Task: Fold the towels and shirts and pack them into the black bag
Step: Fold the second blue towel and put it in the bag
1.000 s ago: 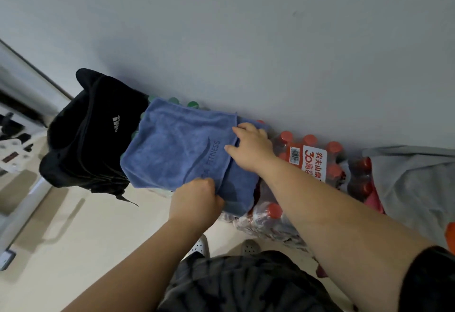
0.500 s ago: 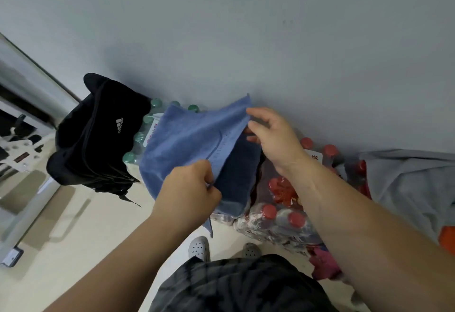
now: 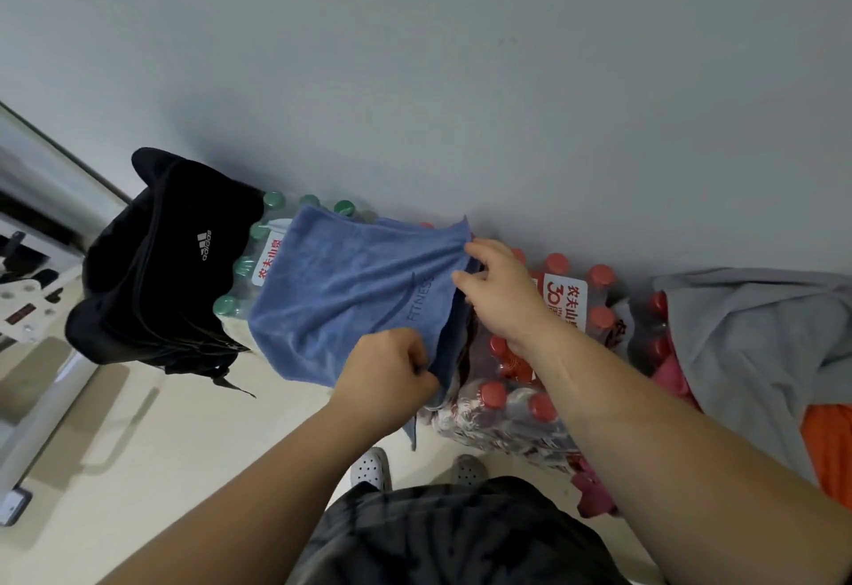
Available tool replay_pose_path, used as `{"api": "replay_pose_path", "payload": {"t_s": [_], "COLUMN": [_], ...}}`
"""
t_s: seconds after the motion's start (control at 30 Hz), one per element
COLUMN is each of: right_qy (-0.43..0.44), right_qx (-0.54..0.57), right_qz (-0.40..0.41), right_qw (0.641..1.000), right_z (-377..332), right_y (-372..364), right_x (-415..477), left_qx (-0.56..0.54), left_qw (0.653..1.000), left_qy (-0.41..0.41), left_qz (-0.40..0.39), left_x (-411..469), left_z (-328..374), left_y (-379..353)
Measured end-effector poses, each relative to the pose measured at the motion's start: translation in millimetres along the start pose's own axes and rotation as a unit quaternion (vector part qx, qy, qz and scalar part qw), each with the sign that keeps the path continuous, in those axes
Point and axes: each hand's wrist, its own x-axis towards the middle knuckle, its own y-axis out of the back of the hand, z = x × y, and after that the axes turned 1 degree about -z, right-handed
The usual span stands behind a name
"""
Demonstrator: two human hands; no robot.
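The blue towel [image 3: 350, 294] is pinched at two points: its near right edge by the curled fingers of the left hand [image 3: 387, 372], and its far right corner between thumb and fingers of the right hand [image 3: 498, 294]. The cloth is doubled, with a darker layer showing beneath. It extends leftward from both grips over green-capped bottles [image 3: 274, 201]. The black bag [image 3: 170, 261] stands further left, just beside the towel; its contents cannot be seen. A grey garment [image 3: 756, 335] lies unfolded well to the right. The task is judged early: folding is in hand and packing is outstanding.
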Motion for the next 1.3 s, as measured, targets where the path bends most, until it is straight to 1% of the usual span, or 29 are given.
{"api": "replay_pose_path", "payload": {"t_s": [0.07, 0.1, 0.2, 0.23, 0.27, 0.3, 0.37, 0.47, 0.57, 0.67, 0.73, 0.8, 0.9, 1.0, 1.1, 1.2, 1.3], "right_qy": [0.012, 0.007, -0.019, -0.021, -0.022, -0.026, -0.021, -0.019, -0.076, -0.131, -0.144, -0.144, -0.131, -0.133, -0.125, -0.087, -0.062], "right_qx": [-0.008, -0.027, -0.124, -0.156, -0.180, -0.197, -0.224, -0.253, -0.226, -0.179, -0.167, -0.144, -0.099, -0.055, -0.011, -0.013, -0.020], "right_qz": [0.032, 0.036, -0.009, -0.025, -0.034, -0.035, -0.011, 0.055, 0.079, 0.093, 0.097, 0.119, 0.174, 0.208, 0.220, 0.230, 0.237], "right_qw": [0.999, 0.999, 0.992, 0.987, 0.983, 0.980, 0.974, 0.966, 0.968, 0.971, 0.971, 0.972, 0.971, 0.967, 0.967, 0.969, 0.969], "right_z": [0, 1, 8, 9, 10, 9, 3, -6, -8, -4, 8, 4, -11, -22, -27, -35, -46], "right_y": [3, 5, 6, 4, 2, 1, 0, 1, 1, -3, -9, -16, -24, -28, -26, -20, -16], "right_x": [-2, -3, -2, -1, 1, 2, 5, 15, 34, 54, 65, 65, 58, 51, 39, 20, -4], "left_qx": [-0.017, -0.017, -0.004, -0.005, -0.010, -0.014, -0.015, -0.005, 0.016, 0.059, 0.104, 0.132, 0.146, 0.155, 0.148, 0.131, 0.069], "left_qw": [1.000, 1.000, 0.993, 0.989, 0.988, 0.989, 0.994, 1.000, 0.997, 0.994, 0.992, 0.990, 0.989, 0.983, 0.982, 0.983, 0.981], "left_qy": [-0.012, -0.019, -0.043, -0.045, -0.046, -0.044, -0.041, -0.024, 0.010, 0.010, 0.010, -0.002, -0.031, -0.078, -0.111, -0.120, -0.182], "left_qz": [0.005, -0.011, -0.114, -0.140, -0.148, -0.140, -0.099, -0.004, 0.073, 0.096, 0.076, 0.052, -0.003, -0.060, -0.050, -0.043, -0.017], "left_x": [-1, -1, 2, 3, 4, 6, 11, 28, 59, 99, 122, 143, 170, 191, 201, 197, 179], "left_z": [1, 2, -1, -3, -5, -8, -15, -35, -61, -93, -110, -120, -128, -136, -141, -145, -154], "left_y": [2, 1, -8, -10, -9, -5, 10, 45, 85, 113, 124, 128, 131, 131, 137, 150, 168]}}
